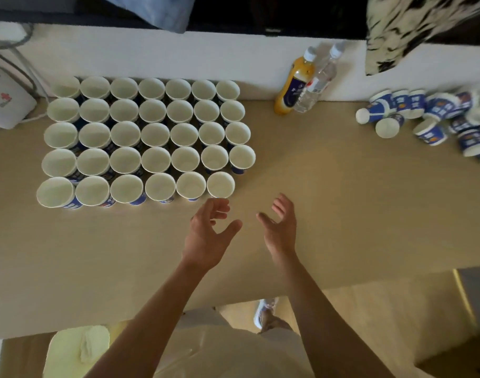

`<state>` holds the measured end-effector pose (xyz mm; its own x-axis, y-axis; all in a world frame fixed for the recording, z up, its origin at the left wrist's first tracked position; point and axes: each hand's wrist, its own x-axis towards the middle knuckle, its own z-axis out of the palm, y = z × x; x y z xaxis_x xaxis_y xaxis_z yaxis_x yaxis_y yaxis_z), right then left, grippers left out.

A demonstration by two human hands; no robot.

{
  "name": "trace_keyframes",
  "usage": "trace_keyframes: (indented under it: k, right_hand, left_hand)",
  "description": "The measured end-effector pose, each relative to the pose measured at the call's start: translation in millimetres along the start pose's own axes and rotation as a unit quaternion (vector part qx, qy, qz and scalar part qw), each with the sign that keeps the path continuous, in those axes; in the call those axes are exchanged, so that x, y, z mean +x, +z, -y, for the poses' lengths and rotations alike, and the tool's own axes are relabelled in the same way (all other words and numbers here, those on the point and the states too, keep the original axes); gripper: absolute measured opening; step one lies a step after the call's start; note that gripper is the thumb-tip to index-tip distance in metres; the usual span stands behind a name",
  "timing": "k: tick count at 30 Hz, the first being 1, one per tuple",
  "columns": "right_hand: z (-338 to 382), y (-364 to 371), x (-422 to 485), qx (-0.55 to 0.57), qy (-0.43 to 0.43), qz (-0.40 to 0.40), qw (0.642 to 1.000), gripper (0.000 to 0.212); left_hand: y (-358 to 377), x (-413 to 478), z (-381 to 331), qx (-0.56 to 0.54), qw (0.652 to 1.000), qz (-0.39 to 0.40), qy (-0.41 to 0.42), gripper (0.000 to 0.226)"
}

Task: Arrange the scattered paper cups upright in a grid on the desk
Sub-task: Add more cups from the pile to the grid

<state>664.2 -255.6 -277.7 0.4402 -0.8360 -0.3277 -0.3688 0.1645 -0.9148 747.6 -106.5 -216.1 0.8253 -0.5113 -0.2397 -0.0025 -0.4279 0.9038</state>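
View from above a tan desk (342, 200), looking down at a person's two bare forearms reaching forward.

On the left half of the desk stands a grid of paper cups (154, 135), all upright with their white mouths open to the camera and packed rim to rim. There are four full rows of seven, and a front row of six. The last upright cup (220, 184) ends that front row, and the space to its right is bare desk, so the front row is one cup short.

Far off on the right, against the white wall, lies a heap of paper cups (424, 113) in blue and white print, tipped on their sides and jumbled together. It is well apart from the grid and partly cut off by the picture edge, so the count is unclear.

The left hand (210, 230) hovers just in front of the last upright cup, fingers loosely spread and holding nothing. The right hand (281, 227) is beside it, also relaxed and empty.

By my reading the job is well past halfway: the grid's final slot needs filling, and the heap needs fetching and standing up.

Behind the gap between grid and heap, an orange juice bottle (294, 83) and a clear water bottle (319, 80) lean at the wall.
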Motion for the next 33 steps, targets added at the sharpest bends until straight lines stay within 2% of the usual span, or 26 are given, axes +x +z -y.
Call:
trace_keyframes:
  k: [8, 17, 22, 28, 33]
  right_hand:
    - [27.1, -110.2, -6.5, 0.114, -0.072, -0.069, 0.988, 0.057]
    - [24.3, -286.3, -2.6, 0.249, -0.063, -0.091, 0.962, 0.047]
    - [25.4, -374.3, -3.0, 0.243, -0.082, -0.082, 0.963, 0.043]
    - [15.6, -431.4, 1.6, 0.259, -0.068, -0.082, 0.960, 0.039]
    - [1.6, -467.4, 23.4, 0.218, -0.054, -0.087, 0.970, 0.036]
  left_hand:
    - [83.8, -19.2, -65.6, -0.013, 0.997, 0.028, 0.071, 0.034]
    - [228.9, -101.7, -128.8, -0.034, 0.993, 0.059, 0.101, 0.027]
    - [302.3, -130.5, -164.7, -0.055, 0.990, 0.055, 0.114, 0.027]
    - [356.9, -137.2, -197.5, -0.070, 0.989, 0.062, 0.112, 0.023]
    - [400.1, -119.2, -217.5, -0.066, 0.989, 0.076, 0.110, 0.022]
